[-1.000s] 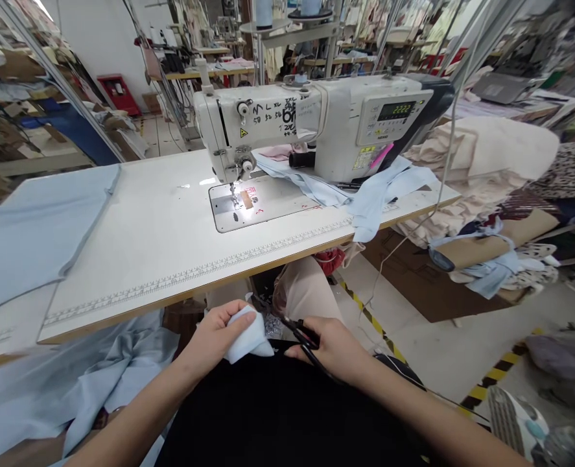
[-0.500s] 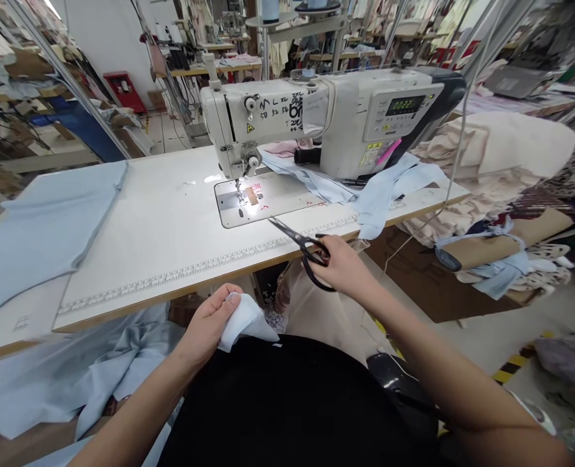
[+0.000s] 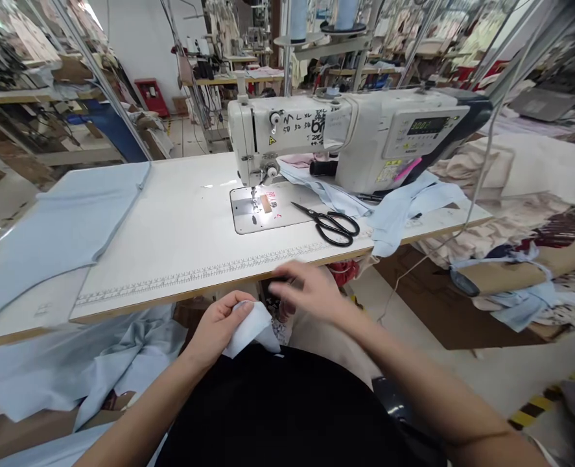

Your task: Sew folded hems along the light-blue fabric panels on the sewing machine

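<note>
My left hand (image 3: 218,326) is closed on a small pale blue fabric piece (image 3: 254,327), held over my lap below the table's front edge. My right hand (image 3: 311,290) hovers just to its right, blurred by motion, fingers partly spread and holding nothing that I can see. Black scissors (image 3: 330,224) lie flat on the white table (image 3: 180,233), to the right of the needle plate (image 3: 260,209). The white sewing machine (image 3: 345,136) stands behind them, its lamp lit over the plate.
A light blue fabric panel (image 3: 63,224) lies on the table's left part. More blue fabric (image 3: 394,207) is bunched under the machine at the right and hangs below the table at the left (image 3: 73,370). Piles of cloth (image 3: 505,194) crowd the right side.
My right hand set the scissors down on the table and drew back toward the left hand. The left hand kept hold of the fabric piece. The view shifted slightly left.
</note>
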`<state>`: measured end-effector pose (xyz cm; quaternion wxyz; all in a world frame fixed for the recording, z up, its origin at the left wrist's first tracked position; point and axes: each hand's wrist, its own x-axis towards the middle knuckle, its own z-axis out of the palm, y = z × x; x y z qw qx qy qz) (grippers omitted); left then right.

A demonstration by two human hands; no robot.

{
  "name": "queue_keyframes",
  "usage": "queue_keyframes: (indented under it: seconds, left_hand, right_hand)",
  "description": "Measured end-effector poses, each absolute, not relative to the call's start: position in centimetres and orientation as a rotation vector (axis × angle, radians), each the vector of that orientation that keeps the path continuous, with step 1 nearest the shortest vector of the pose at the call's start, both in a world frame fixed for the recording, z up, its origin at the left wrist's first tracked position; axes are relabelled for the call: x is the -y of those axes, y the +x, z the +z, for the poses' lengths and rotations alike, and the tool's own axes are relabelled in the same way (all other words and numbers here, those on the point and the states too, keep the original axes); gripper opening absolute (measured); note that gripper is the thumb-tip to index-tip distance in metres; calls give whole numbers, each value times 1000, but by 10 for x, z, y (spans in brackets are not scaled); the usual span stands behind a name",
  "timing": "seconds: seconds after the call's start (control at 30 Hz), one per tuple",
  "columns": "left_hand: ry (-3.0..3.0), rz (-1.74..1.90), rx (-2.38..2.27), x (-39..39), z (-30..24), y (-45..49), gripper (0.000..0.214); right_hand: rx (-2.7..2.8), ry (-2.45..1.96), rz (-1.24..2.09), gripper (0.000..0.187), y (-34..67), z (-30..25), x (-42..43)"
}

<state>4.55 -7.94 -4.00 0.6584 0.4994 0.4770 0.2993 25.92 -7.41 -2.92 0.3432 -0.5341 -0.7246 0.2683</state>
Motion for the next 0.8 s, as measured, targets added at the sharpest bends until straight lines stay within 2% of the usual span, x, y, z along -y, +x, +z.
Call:
queue_keyframes:
  seconds: [0.07,0.13,0.27,0.47,0.6,0.8]
  left_hand:
    - [1285,723,-1103,79,-42,48,30]
    - [1422,720,-1101,78,-46,47,33]
    - [1571,429,-1049,74,-67,24,40]
    - [1642,140,-1031,78,-101,-35,30]
    - [1666,132,-1201,84,-105,-60,37]
    - [1603,315,-1441,82,-66,-92,44]
  right_hand:
    - [1787,-1267,1099,24,229,-43,95]
    - [1621,-1218,1299,28,213,-56,108]
    - [1402,-1195,1377,34,215,-64,111]
    - [1150,-1173,1530,44,234,-61,105]
    - [1116,-1178,1518,45,237,-65,105]
    - [1136,-1109,1565,39,246,-58,110]
